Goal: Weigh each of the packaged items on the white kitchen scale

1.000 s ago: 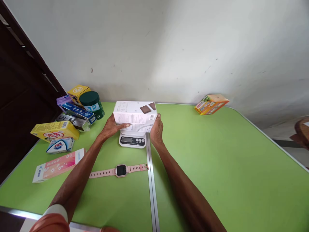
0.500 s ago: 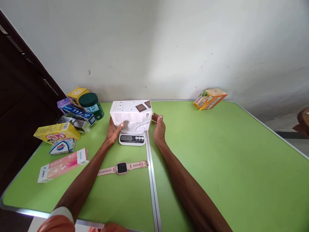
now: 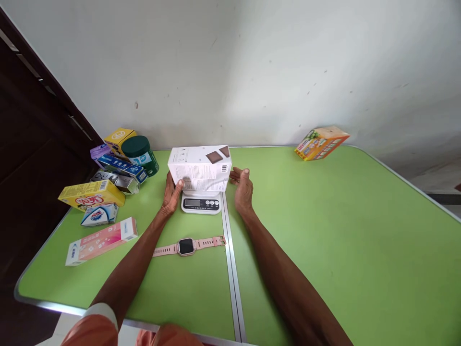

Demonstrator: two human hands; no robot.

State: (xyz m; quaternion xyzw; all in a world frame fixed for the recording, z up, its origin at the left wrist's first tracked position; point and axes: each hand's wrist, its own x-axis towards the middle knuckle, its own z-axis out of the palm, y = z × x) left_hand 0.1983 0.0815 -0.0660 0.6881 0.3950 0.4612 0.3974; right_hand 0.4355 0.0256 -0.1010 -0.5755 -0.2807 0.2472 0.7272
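A white carton [image 3: 200, 168] with brown squares printed on top rests on a small white digital scale [image 3: 200, 203] near the back of the green table [image 3: 324, 230]. My left hand [image 3: 172, 194] lies at the carton's left side, fingers stretched and its thumb touching the front face. My right hand [image 3: 243, 189] hovers just right of the carton, fingers spread, a small gap between them. A pink smartwatch [image 3: 187, 246] lies flat in front of the scale, between my forearms.
At the left edge lie several packages: a yellow box [image 3: 90, 194], a pink and white box [image 3: 101, 240], a white and blue soap pack [image 3: 99, 215], a blue tube box [image 3: 121, 166] and a green-lidded jar [image 3: 139, 153]. An orange carton [image 3: 320, 142] leans at the back right. A metal seam [image 3: 230, 269] splits the table.
Both hands gripped the carton's ends a second ago. They have let go: the right hand has drawn away to the right, the left has opened. The carton stays on the scale.
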